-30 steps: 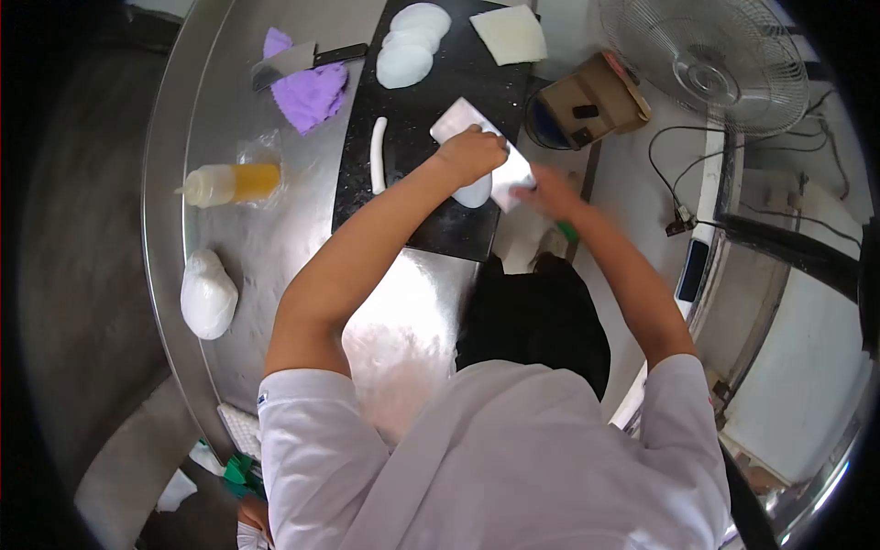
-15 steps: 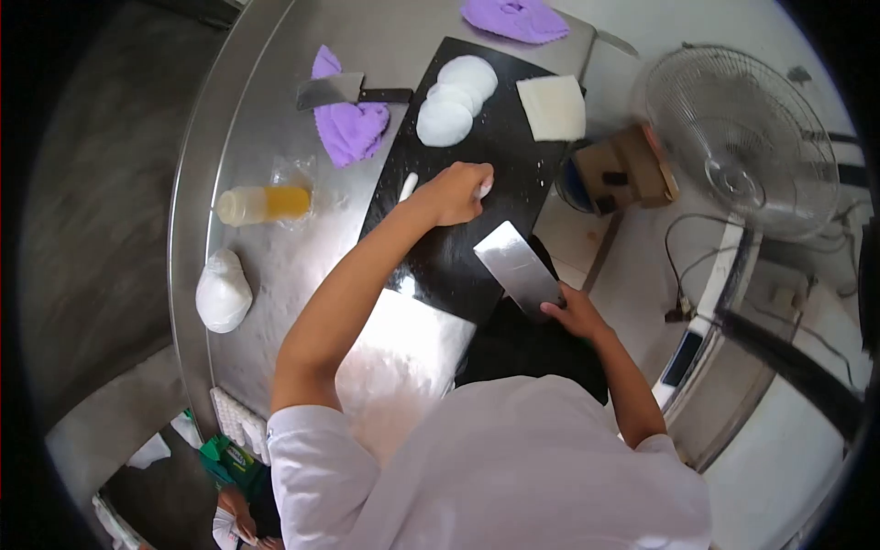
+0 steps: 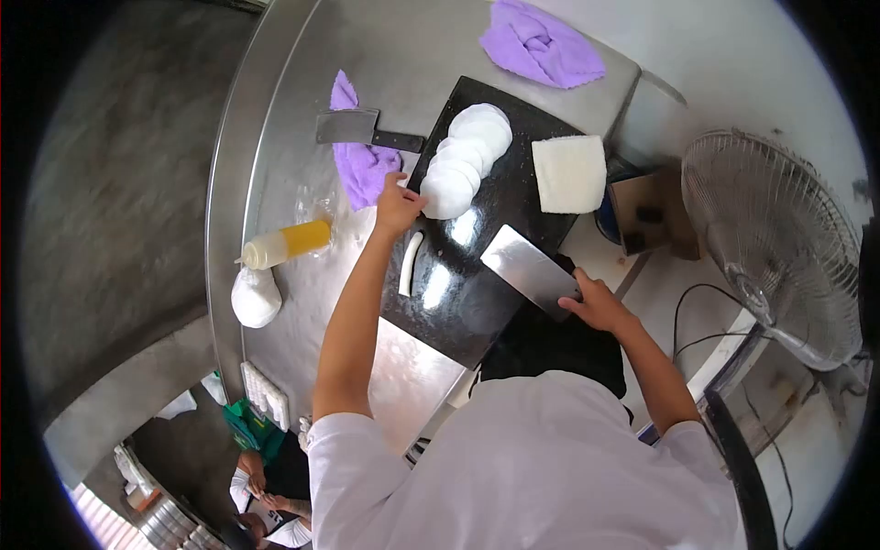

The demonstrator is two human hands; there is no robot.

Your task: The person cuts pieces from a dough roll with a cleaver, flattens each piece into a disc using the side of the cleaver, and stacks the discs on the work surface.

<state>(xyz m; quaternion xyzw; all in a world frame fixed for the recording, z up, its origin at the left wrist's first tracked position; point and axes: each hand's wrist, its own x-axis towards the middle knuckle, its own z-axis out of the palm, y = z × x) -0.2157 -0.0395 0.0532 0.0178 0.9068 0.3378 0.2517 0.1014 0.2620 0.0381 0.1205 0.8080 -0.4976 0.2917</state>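
Note:
A row of overlapping thin white dough rounds [image 3: 471, 147] lies on the black board [image 3: 477, 316]. My left hand [image 3: 400, 203] is at the left edge of the nearest round [image 3: 446, 196], its fingertips pinching that edge. Below it on the board lies a short white dough strip [image 3: 409, 266]. My right hand [image 3: 598, 302] grips the handle end of a wide-bladed cleaver [image 3: 527, 268]. Its shiny blade is held over the right side of the board, pointing up and left.
A second cleaver [image 3: 348, 126] rests on a purple cloth [image 3: 365, 174]. A squeeze bottle of yellow liquid [image 3: 291, 244] and a wrapped white lump [image 3: 256, 298] are on the left. A folded white cloth [image 3: 569, 174] overlaps the board's right edge. A fan [image 3: 775, 247] stands right; another person [image 3: 266, 495] is lower left.
My left hand has moved up and left from the board's middle to the rounds. The row of rounds now reaches further toward me. My right hand still holds the cleaver; the view has shifted.

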